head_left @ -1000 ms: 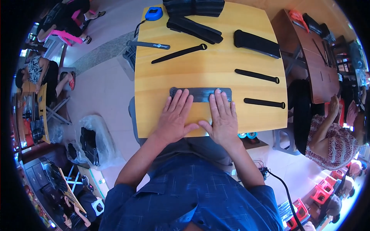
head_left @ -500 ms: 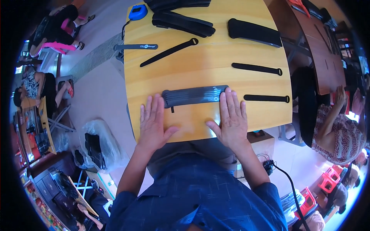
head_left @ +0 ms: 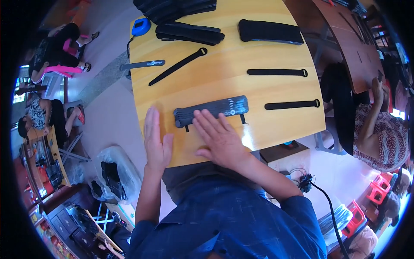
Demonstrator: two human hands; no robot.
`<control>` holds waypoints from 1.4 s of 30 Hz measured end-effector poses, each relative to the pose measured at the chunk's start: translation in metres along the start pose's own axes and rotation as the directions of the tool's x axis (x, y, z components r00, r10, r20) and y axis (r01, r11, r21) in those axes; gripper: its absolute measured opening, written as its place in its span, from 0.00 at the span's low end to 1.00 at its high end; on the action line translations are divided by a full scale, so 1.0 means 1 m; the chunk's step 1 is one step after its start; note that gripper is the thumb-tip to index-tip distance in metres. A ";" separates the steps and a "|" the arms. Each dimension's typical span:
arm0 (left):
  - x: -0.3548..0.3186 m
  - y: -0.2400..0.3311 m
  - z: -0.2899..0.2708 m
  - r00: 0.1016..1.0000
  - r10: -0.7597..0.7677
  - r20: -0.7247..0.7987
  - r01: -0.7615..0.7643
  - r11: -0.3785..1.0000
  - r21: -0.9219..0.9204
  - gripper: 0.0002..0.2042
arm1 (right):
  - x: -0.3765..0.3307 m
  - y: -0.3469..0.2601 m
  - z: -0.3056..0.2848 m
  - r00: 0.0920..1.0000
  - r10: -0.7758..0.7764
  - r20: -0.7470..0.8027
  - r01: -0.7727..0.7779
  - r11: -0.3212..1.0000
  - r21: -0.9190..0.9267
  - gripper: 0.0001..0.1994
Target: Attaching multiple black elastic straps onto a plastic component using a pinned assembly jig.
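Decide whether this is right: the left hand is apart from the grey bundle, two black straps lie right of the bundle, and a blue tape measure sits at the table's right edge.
The edge is wrong: the head view shows the tape measure at the table's left edge. The left hand, grey bundle and two black straps are as stated.

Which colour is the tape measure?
The tape measure is mostly blue, seen in the head view.

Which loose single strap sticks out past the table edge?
The grey strap, crossing the tabletop's left edge. The slanted black strap, upper right strap and lower right strap lie wholly on it.
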State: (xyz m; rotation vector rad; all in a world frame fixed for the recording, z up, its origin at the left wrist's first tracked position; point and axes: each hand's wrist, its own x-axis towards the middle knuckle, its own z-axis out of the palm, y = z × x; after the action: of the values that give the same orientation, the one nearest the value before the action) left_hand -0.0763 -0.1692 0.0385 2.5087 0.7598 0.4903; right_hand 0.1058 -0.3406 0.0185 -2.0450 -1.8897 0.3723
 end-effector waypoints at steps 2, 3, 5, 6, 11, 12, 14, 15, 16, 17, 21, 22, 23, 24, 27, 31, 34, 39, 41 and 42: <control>0.012 -0.001 -0.003 1.000 -0.018 0.013 0.017 0.999 0.042 0.33 | -0.010 0.010 -0.007 0.999 0.052 0.007 -0.052 0.999 -0.003 0.47; 0.020 0.001 -0.004 1.000 -0.022 0.012 0.021 0.998 0.057 0.31 | -0.015 0.013 -0.012 0.993 0.117 0.018 -0.117 0.993 -0.013 0.48; 0.036 -0.002 -0.001 1.000 -0.030 0.008 0.029 0.997 0.074 0.30 | -0.025 0.020 -0.019 0.982 0.190 0.011 -0.190 0.981 -0.024 0.48; 0.044 -0.005 0.000 0.999 -0.014 -0.030 0.016 0.997 0.072 0.29 | -0.028 0.022 -0.021 0.964 0.265 0.004 -0.264 0.964 -0.034 0.48; 0.091 -0.022 0.005 0.991 0.035 -0.127 -0.018 0.991 0.132 0.26 | -0.042 0.032 -0.017 0.950 0.309 -0.035 -0.311 0.945 -0.098 0.48; 0.103 -0.022 0.011 0.989 0.086 -0.123 -0.065 0.984 0.168 0.25 | -0.047 0.036 -0.016 0.933 0.352 -0.079 -0.358 0.931 -0.076 0.48; 0.122 -0.019 0.018 0.982 0.139 -0.132 -0.109 0.972 0.209 0.25 | -0.053 0.039 -0.016 0.913 0.375 -0.163 -0.385 0.922 -0.034 0.47; 0.132 -0.016 0.025 0.979 0.161 -0.127 -0.128 0.963 0.236 0.26 | -0.056 0.040 -0.016 0.912 0.373 -0.170 -0.385 0.922 -0.044 0.47; 0.138 -0.015 0.028 0.976 0.177 -0.124 -0.138 0.954 0.267 0.26 | -0.056 0.040 -0.015 0.909 0.361 -0.208 -0.370 0.929 -0.007 0.46; 0.143 -0.016 0.033 0.975 0.175 -0.136 -0.134 0.954 0.267 0.26 | -0.057 0.039 -0.015 0.904 0.349 -0.246 -0.353 0.935 0.028 0.45; 0.156 -0.015 0.038 0.996 0.052 -0.077 -0.027 0.955 0.295 0.18 | -0.066 0.023 -0.019 0.911 0.277 -0.306 -0.249 0.960 0.129 0.42; 0.158 -0.014 0.037 0.999 0.008 -0.033 0.001 0.957 0.289 0.13 | -0.065 0.018 -0.021 0.915 0.262 -0.306 -0.227 0.963 0.145 0.41; 0.158 -0.015 0.040 0.999 0.010 -0.046 0.003 0.958 0.287 0.13 | -0.064 0.015 -0.022 0.916 0.252 -0.312 -0.220 0.966 0.136 0.41; 0.158 -0.016 0.041 0.995 0.059 -0.080 -0.033 0.956 0.292 0.10 | -0.060 0.012 -0.023 0.918 0.233 -0.322 -0.189 0.969 0.162 0.41; 0.150 -0.015 0.036 0.986 0.126 -0.112 -0.096 0.966 0.239 0.06 | -0.050 0.002 -0.031 0.906 0.195 -0.376 -0.133 0.974 0.184 0.39; 0.115 0.019 0.006 0.957 0.216 -0.191 -0.233 0.970 -0.069 0.05 | -0.042 -0.010 -0.042 0.886 0.233 -0.400 0.007 0.858 0.514 0.31; 0.083 0.067 -0.033 0.945 0.242 -0.220 -0.301 0.906 -0.298 0.05 | -0.034 -0.019 -0.039 0.860 0.342 -0.380 0.110 0.601 0.791 0.25; 0.023 0.099 -0.037 0.971 0.117 0.207 0.139 0.427 -0.893 0.03 | -0.027 -0.042 -0.067 0.844 0.386 -0.372 0.316 0.202 0.927 0.23; 0.000 0.106 -0.030 0.912 0.102 0.397 0.370 0.213 -0.904 0.05 | -0.030 -0.046 -0.078 0.917 0.214 -0.338 0.320 0.113 0.941 0.21; -0.012 0.102 -0.020 0.887 0.094 0.452 0.429 0.199 -0.881 0.07 | -0.034 -0.044 -0.076 0.944 0.128 -0.304 0.293 0.095 0.951 0.19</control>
State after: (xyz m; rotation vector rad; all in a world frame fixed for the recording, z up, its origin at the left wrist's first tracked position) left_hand -0.0521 -0.2449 0.1065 1.1514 0.3156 0.1862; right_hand 0.0934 -0.3769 0.1044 -0.8666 -0.9028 0.9243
